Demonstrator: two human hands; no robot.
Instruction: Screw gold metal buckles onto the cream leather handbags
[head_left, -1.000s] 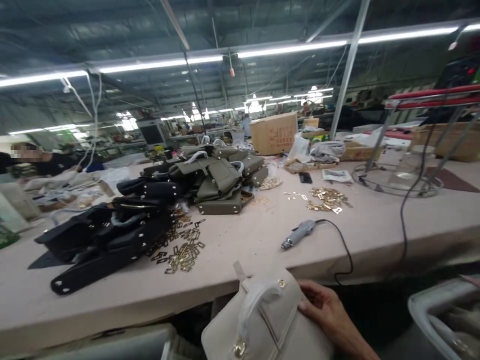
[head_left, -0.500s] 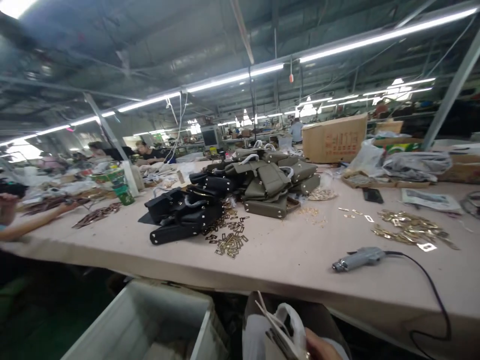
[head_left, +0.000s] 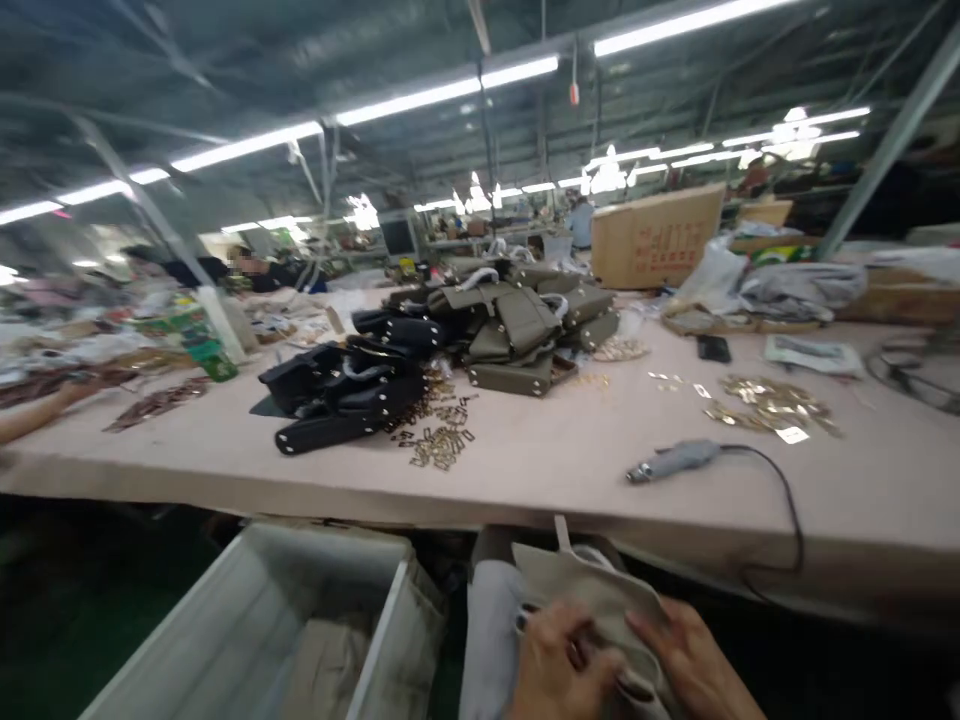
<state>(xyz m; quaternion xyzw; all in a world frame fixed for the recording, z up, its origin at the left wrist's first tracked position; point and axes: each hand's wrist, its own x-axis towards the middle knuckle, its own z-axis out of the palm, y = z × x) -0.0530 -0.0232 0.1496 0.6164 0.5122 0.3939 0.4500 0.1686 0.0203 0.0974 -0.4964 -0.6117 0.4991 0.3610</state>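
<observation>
A taupe handbag [head_left: 581, 590] lies over my lap below the table's front edge, with a narrow strap end standing up from it. My left hand [head_left: 559, 660] is closed on the bag's near side, its fingers bent beside dark oval openings or fittings that are blurred. At the right edge of the bag, my right hand [head_left: 690, 645] grips the material with the thumb on top. Whatever lies beneath the fingers is hidden. Above, on the table, a grey electric screwdriver [head_left: 675, 460] with a black cord rests apart from both hands.
Black bags [head_left: 341, 400] and olive bags [head_left: 517, 325] are heaped on the table [head_left: 525, 470]. Small metal plates [head_left: 442, 440] lie before them, more metal pieces [head_left: 772, 400] at right. A white bin [head_left: 247, 620] stands at lower left. A co-worker's arm [head_left: 37, 415] reaches in from the left.
The handbag has turned and now lies flatter across my lap. My left hand has come into view on it, and more of my right hand shows. The camera view has tilted down slightly.
</observation>
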